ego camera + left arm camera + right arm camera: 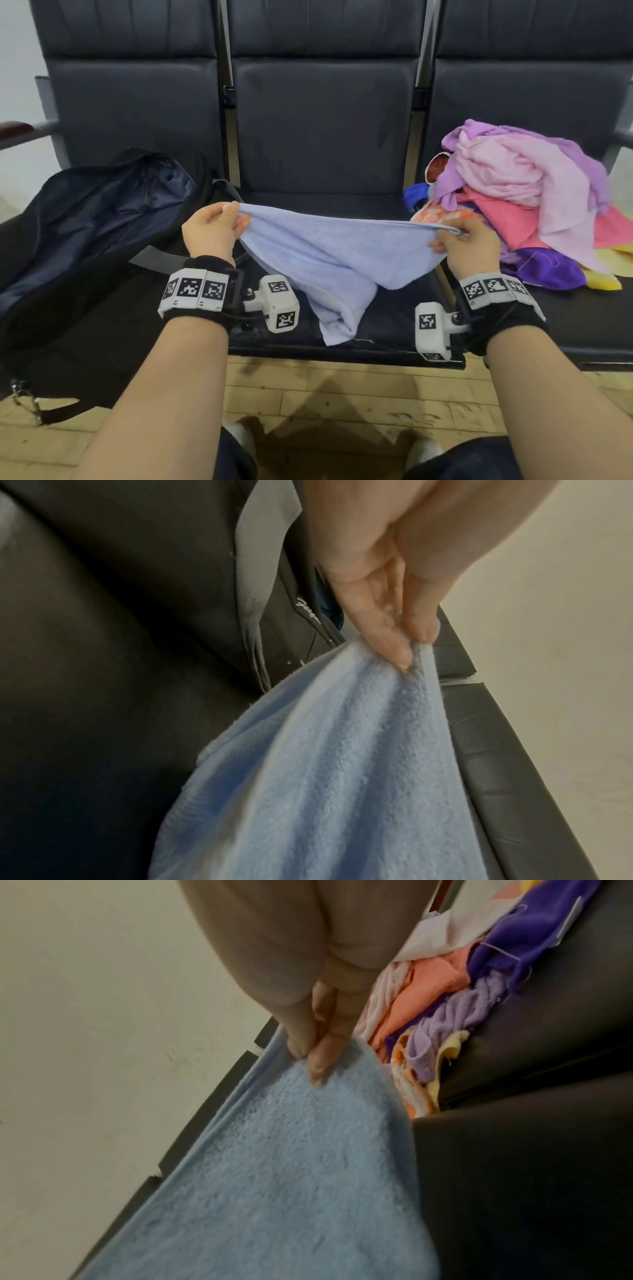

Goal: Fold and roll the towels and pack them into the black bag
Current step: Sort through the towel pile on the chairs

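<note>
I held the soft light-blue terry towel (pixel 329 253) stretched crosswise above the middle seat of the bench (pixel 383 329), left hand (pixel 210 233) and right hand (pixel 467 245) each pinching a top corner, the open black fabric bag (pixel 96 219) nearer my left.

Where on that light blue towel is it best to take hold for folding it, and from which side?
By its two top corners, one from each end. The left hand pinches one corner of the light blue towel and the right hand pinches the other. That likely works best because the top edge runs nearly straight between them while the rest sags onto the middle seat, unfolded.
</note>
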`<state>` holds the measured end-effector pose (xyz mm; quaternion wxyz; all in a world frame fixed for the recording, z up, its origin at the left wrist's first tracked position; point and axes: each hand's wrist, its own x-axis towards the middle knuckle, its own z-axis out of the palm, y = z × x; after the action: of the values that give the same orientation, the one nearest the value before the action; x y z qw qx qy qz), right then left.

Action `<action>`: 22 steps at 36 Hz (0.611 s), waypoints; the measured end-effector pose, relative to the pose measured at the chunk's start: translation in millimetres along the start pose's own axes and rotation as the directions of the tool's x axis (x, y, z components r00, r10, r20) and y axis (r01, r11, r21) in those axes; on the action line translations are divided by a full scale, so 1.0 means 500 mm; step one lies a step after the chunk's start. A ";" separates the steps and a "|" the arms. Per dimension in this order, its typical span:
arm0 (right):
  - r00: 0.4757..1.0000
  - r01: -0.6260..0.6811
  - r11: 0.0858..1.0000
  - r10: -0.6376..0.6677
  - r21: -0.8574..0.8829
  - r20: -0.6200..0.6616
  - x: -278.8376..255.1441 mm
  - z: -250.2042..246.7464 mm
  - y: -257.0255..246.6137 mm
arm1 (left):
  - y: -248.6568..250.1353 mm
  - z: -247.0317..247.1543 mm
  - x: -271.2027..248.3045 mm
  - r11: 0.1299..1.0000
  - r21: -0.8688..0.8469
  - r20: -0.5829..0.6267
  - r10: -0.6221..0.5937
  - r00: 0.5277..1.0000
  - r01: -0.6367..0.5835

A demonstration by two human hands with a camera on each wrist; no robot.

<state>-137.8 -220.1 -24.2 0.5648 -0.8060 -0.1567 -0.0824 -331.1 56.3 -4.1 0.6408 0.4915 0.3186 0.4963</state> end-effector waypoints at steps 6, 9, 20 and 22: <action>0.986 -0.040 0.896 0.106 0.443 -0.125 0.004 -0.001 -0.083 | 0.056 0.024 -0.010 1.000 0.027 -0.005 0.001 1.000 -0.001; 0.962 0.068 0.906 0.053 0.419 -0.269 0.017 -0.013 -0.156 | 0.115 0.051 -0.011 0.996 0.021 -0.003 0.087 0.996 -0.087; 0.875 0.276 0.944 -0.168 0.183 -0.454 0.008 -0.159 -0.379 | 0.378 0.065 -0.040 0.935 -0.047 -0.054 0.350 0.935 -0.353; 0.869 0.303 0.940 -0.204 0.158 -0.450 -0.001 -0.188 -0.413 | 0.412 0.056 -0.040 0.908 0.060 -0.070 0.417 0.906 -0.414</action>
<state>-205.7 -243.5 191.0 0.6563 -0.6717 -0.1425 -0.3125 -378.4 33.7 197.9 0.4962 0.5411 0.2432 0.6339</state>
